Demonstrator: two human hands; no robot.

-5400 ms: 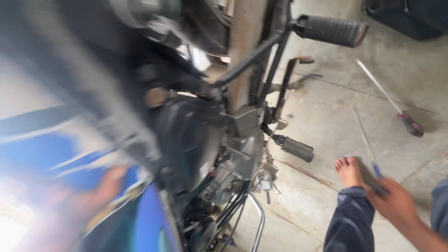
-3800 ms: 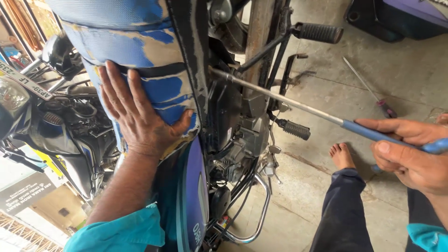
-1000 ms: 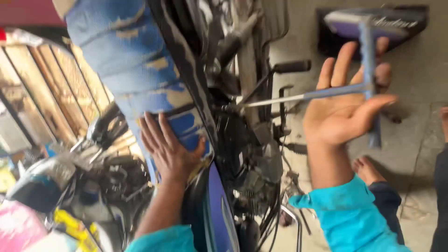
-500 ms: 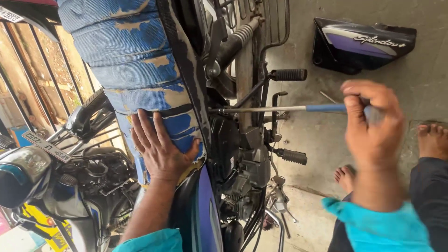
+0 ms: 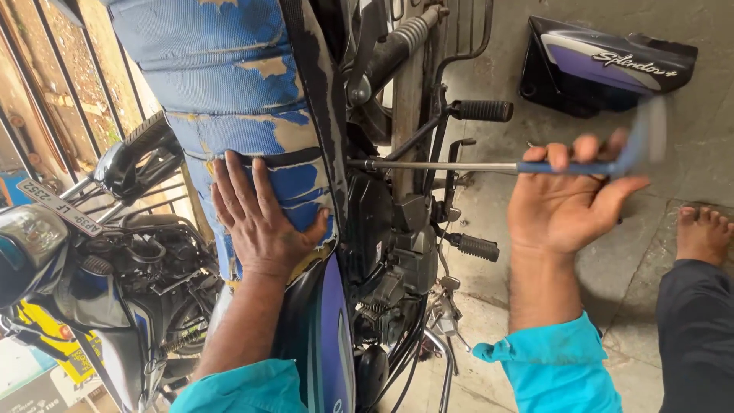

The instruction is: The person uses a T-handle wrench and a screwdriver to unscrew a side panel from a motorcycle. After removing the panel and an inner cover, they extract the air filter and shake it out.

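- The left hand lies flat on the worn blue motorcycle seat, palm down, its fingers spread apart and pointing up along the cover; it clamps on nothing.
- The thumb of that hand reaches toward the seat's dark side edge, just above the blue fuel tank.
- The right hand is open with the palm facing the camera, and the blue handle of a long T-handle wrench rests across the bases of its fingers; the fingers curl only loosely over the handle and are not closed tight.
- The cross-bar of the handle, at the right end, is blurred.
- The wrench's bare steel shaft runs level to the left from the hand, and its tip meets the motorcycle's frame just below the seat edge, above the black engine; what it sits on is too dark to tell.
- A rubber-covered footpeg juts out above the shaft, and a second footpeg below it.
- A black and purple side panel lies on the concrete floor, well apart from the bike.
- A bare foot rests on the floor at the right.
- Another motorcycle is parked just beside the seat at the left.
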